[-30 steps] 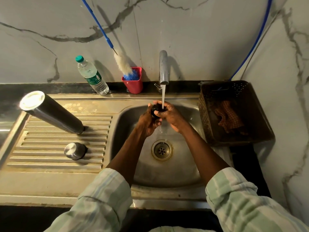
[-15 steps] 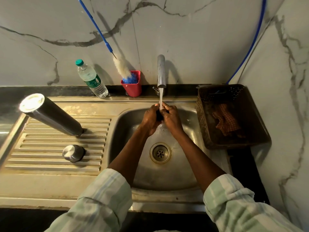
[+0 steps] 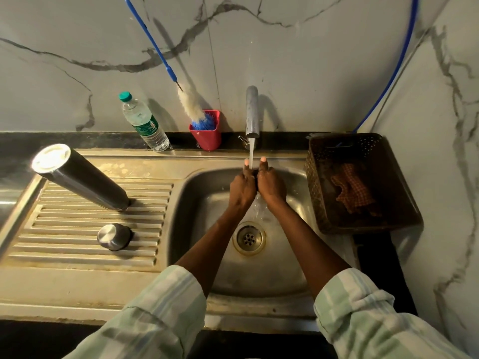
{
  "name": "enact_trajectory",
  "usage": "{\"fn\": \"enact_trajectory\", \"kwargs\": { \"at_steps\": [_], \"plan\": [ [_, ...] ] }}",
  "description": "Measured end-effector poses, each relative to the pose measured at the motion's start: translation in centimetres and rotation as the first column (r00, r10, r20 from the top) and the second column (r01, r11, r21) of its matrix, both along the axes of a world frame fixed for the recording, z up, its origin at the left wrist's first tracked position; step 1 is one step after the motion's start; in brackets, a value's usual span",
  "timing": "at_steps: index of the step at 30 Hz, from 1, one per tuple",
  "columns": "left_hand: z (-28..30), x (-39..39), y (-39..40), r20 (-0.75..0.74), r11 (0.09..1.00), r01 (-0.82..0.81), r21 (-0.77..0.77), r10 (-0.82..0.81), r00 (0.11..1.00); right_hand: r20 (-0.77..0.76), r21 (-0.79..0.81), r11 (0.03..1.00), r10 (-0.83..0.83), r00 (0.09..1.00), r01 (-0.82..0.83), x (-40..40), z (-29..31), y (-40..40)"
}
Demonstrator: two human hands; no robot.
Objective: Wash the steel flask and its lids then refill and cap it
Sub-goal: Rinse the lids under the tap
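Steel flask (image 3: 83,178): we record a tall dark cylinder standing inverted on the ribbed drainboard (image 3: 77,244), pale base uppermost. Steel cap (image 3: 114,236): a small round dome, nearer us than the flask and apart from it on that drainboard. Dark inner lid (image 3: 256,174): largely hidden; we see only a sliver, well right of the drainboard.
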State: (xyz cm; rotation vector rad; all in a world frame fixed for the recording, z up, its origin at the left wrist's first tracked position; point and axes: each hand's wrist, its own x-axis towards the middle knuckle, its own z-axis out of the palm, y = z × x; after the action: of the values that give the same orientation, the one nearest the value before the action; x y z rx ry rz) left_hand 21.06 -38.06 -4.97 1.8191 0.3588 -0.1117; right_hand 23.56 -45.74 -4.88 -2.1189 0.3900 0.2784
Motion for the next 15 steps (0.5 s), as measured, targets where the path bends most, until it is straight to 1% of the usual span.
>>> {"fn": "enact_trajectory", "kwargs": {
  "at_steps": [1, 2, 3, 4, 5, 6, 7, 8, 10, 11, 13, 14, 15],
  "plan": [
    [0.0, 0.1, 0.0, 0.015, 0.998, 0.021, -0.051, -0.02, 1.0, -0.077, 0.098, 0.995, -0.028, 0.997, 0.035, 0.0, 0.2, 0.0],
    [0.1, 0.3, -0.1, 0.017, 0.992, 0.039, -0.12, -0.037, 0.999, -0.177, 0.239, 0.966, -0.06, 0.982, 0.102, -0.1, 0.2, 0.0],
    [0.3, 0.3, -0.2, 0.021, 0.98, 0.068, -0.187, -0.065, 0.998, -0.274, 0.392, 0.897, -0.099, 0.957, 0.205, -0.3, 0.3, -0.2],
    [0.7, 0.2, -0.3, 0.039, 0.972, 0.109, -0.209, -0.103, 0.994, -0.353, 0.495, 0.816, -0.124, 0.927, 0.297, -0.5, 0.7, -0.3],
    [1.2, 0.0, -0.5, 0.074, 0.973, 0.139, -0.186, -0.128, 0.989, -0.383, 0.537, 0.77, -0.14, 0.913, 0.344, -0.5, 0.8, -0.4],
    [1.3, -0.2, -0.6, 0.113, 0.979, 0.152, -0.136, -0.137, 0.984, -0.378, 0.533, 0.774, -0.144, 0.915, 0.342, -0.3, 0.7, -0.4],
    [1.4, -0.4, -0.6, 0.14, 0.985, 0.143, -0.093, -0.129, 0.982, -0.323, 0.5, 0.812, -0.147, 0.935, 0.301, -0.2, 0.9, -0.3],
    [1.2, -0.4, -0.6, 0.151, 0.992, 0.126, -0.031, -0.12, 0.981, -0.238, 0.432, 0.867, -0.157, 0.959, 0.249, 0.0, 0.8, -0.2],
    [1.2, 0.0, -0.6, 0.153, 0.98, 0.128, 0.151, -0.151, 0.977, -0.053, 0.318, 0.935, -0.148, 0.987, 0.158, 0.4, 0.4, -0.2],
    [1.4, 0.1, -0.5, 0.137, 0.96, 0.154, 0.232, -0.189, 0.972, 0.011, 0.299, 0.946, -0.137, 0.991, 0.127, 0.4, 0.3, -0.3],
    [1.8, 0.7, -0.1, 0.085, 0.912, 0.216, 0.349, -0.26, 0.962, 0.08, 0.317, 0.945, -0.111, 0.991, 0.08, 0.4, -0.1, -0.3],
    [1.9, 1.0, 0.2, 0.06, 0.895, 0.237, 0.379, -0.279, 0.958, 0.104, 0.305, 0.95, -0.096, 0.99, 0.06, 0.3, -0.1, -0.3],
    [2.1, 1.3, 0.5, 0.036, 0.9, 0.242, 0.364, -0.273, 0.961, 0.139, 0.282, 0.958, -0.086, 0.987, 0.043, 0.1, -0.1, -0.4]
  ]
}}
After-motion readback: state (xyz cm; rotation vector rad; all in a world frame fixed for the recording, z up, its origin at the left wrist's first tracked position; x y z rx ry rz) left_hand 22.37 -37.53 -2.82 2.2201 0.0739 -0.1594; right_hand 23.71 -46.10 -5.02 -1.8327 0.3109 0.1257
